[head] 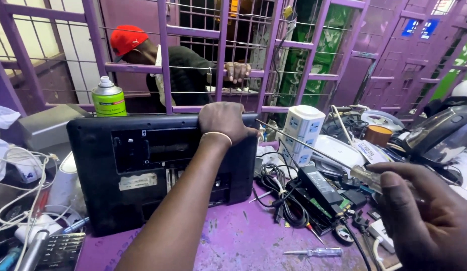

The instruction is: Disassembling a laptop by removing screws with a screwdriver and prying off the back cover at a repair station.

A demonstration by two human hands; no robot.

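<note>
Gripping the top edge of a black laptop base (158,170) that stands on its long side, the left hand (224,122) has its fingers curled over the rim, a thin bracelet at the wrist; the laptop's underside, with its empty battery bay and a pale label, faces the camera. The right hand (426,213) sits low at the right, fingers closed around the clear handle of a long thin screwdriver (314,150) whose shaft slants up and left, its tip near the laptop's upper right corner. A green spray can (108,97) with a white cap stands behind the laptop at its left. Right of the laptop lie a black power adapter (319,188) with its coiled cable, a white tower power strip (303,131) and a roll of brown tape (378,135). A small screwdriver (314,252) lies loose on the scuffed purple worktop (243,241). White cables (23,200) and a calculator (60,251) crowd the left edge. Purple metal bars (221,60) enclose the bench; beyond them a person in a red cap (125,39) leans in, one hand (237,72) resting on a crossbar.
</note>
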